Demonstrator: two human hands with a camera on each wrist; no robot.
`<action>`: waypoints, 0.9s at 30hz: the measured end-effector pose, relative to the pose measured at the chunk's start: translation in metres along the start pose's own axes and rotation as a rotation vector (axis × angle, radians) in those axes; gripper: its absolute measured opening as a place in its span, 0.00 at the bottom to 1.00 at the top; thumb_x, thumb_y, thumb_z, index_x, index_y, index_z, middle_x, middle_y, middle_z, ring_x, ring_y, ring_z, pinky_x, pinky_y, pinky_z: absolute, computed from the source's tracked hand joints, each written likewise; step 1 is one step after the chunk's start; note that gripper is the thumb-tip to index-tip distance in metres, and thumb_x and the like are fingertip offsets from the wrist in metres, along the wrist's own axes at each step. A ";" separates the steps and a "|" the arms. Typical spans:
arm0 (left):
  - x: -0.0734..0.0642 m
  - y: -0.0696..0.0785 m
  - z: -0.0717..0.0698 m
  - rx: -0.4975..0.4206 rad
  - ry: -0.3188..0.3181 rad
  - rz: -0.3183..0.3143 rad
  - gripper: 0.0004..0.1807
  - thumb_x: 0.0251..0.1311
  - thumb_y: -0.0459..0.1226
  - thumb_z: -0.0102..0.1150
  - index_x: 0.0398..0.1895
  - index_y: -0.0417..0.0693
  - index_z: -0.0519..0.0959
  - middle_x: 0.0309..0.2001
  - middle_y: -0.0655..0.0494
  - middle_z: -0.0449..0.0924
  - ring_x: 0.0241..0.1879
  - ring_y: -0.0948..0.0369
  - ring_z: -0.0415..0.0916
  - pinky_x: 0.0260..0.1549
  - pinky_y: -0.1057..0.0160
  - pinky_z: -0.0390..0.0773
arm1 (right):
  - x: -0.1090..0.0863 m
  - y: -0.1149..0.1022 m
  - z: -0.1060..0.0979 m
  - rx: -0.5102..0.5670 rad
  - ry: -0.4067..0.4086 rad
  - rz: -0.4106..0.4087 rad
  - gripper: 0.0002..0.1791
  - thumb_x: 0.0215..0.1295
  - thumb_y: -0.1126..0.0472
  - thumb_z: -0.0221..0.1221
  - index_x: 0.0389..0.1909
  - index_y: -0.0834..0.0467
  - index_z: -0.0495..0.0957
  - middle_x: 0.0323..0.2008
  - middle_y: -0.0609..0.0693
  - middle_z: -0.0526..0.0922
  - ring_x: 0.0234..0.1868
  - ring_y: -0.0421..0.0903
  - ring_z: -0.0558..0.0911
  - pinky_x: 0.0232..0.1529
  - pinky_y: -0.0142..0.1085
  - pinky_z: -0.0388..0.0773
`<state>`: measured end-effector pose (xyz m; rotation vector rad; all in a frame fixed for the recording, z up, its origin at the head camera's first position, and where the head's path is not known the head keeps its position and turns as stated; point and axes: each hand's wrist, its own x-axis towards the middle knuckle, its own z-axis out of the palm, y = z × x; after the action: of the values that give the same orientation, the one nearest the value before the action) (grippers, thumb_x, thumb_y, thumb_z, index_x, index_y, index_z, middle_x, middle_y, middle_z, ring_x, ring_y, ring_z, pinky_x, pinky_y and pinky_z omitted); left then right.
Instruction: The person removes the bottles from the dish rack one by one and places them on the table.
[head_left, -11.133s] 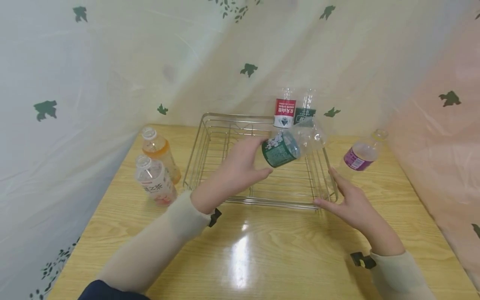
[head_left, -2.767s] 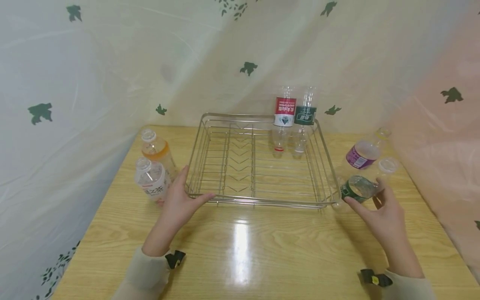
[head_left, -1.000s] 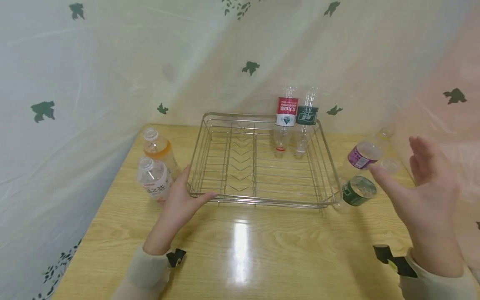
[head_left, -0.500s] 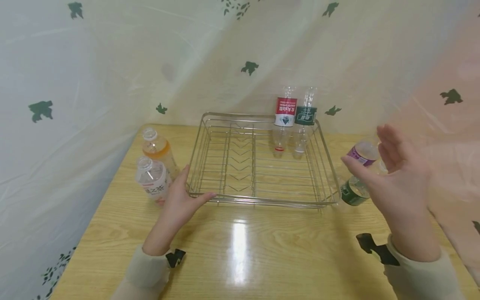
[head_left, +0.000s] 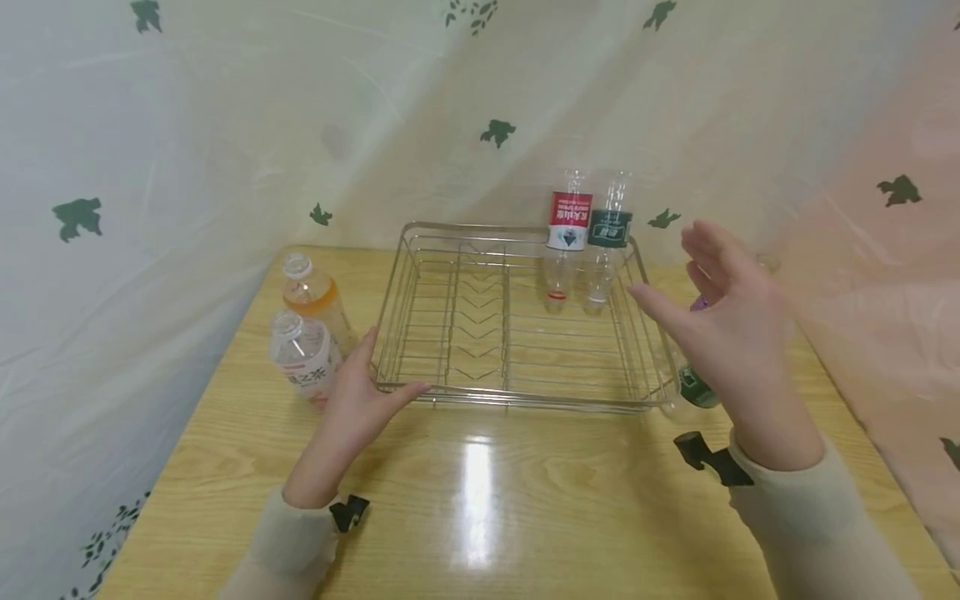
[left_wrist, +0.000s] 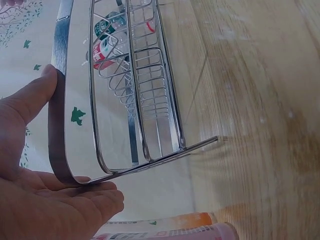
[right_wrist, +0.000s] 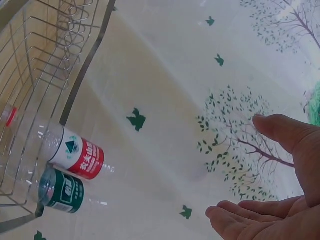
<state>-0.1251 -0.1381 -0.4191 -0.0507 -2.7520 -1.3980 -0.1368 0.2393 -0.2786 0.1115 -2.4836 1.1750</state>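
Note:
My left hand (head_left: 354,408) touches the front left corner of a wire dish rack (head_left: 525,406), thumb along the front rim and fingers along the left side, all fairly straight. In the left wrist view the thumb meets the metal rim (left_wrist: 58,115). My right hand (head_left: 738,337) hovers over the rack's right side, thumb and fingers spread, holding nothing. Two clear plastic bottles stand cap-down in the rack's back right: a red-label bottle (head_left: 570,221) and a green-label bottle (head_left: 610,228). Behind the right hand, another green-label bottle (head_left: 697,388) is partly hidden.
Left of the rack stand an orange-banded bottle (head_left: 311,293) and a pink-and-white-label bottle (head_left: 306,358), both upright on the wooden table (head_left: 480,492). A purple-label bottle (head_left: 699,303) is mostly hidden by the right hand. A patterned curtain (head_left: 420,108) hangs close behind.
Earlier the left hand held a green-label bottle; later the right hand held one right of the rack and let go. The right hand then rose and moved left; the left hand stays at the corner.

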 end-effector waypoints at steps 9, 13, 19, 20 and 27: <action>0.000 -0.003 0.000 -0.012 0.003 -0.003 0.62 0.51 0.50 0.79 0.80 0.38 0.50 0.76 0.37 0.55 0.73 0.39 0.54 0.68 0.36 0.59 | 0.029 -0.008 0.025 -0.003 -0.119 0.027 0.54 0.56 0.40 0.73 0.78 0.57 0.59 0.73 0.52 0.67 0.71 0.45 0.68 0.68 0.38 0.67; 0.000 -0.004 0.000 -0.013 0.008 -0.004 0.60 0.52 0.48 0.79 0.80 0.39 0.50 0.76 0.37 0.56 0.73 0.39 0.55 0.68 0.37 0.59 | 0.047 -0.007 0.039 -0.039 -0.196 0.052 0.57 0.55 0.34 0.71 0.78 0.59 0.59 0.71 0.57 0.68 0.70 0.51 0.69 0.68 0.45 0.68; 0.000 -0.005 -0.001 -0.010 0.008 0.028 0.61 0.52 0.51 0.78 0.80 0.38 0.51 0.75 0.36 0.57 0.72 0.39 0.56 0.68 0.37 0.60 | 0.074 -0.004 0.058 -0.147 -0.304 0.140 0.58 0.56 0.31 0.68 0.77 0.61 0.58 0.71 0.61 0.68 0.68 0.59 0.70 0.65 0.56 0.71; 0.000 -0.005 -0.002 -0.011 0.010 0.038 0.60 0.52 0.51 0.78 0.80 0.38 0.51 0.75 0.37 0.58 0.72 0.39 0.56 0.68 0.37 0.60 | 0.078 -0.004 0.061 -0.161 -0.318 0.154 0.59 0.57 0.30 0.67 0.78 0.62 0.57 0.71 0.61 0.68 0.68 0.59 0.70 0.65 0.57 0.71; 0.001 -0.003 0.000 -0.014 0.000 0.034 0.61 0.51 0.51 0.79 0.80 0.40 0.51 0.75 0.39 0.58 0.72 0.41 0.56 0.68 0.39 0.61 | 0.105 0.003 0.080 -0.201 -0.349 0.220 0.38 0.62 0.37 0.67 0.58 0.64 0.75 0.48 0.59 0.81 0.43 0.53 0.80 0.40 0.45 0.82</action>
<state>-0.1267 -0.1394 -0.4216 -0.0976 -2.7274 -1.4094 -0.2592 0.1905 -0.2867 -0.0155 -2.9718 1.0534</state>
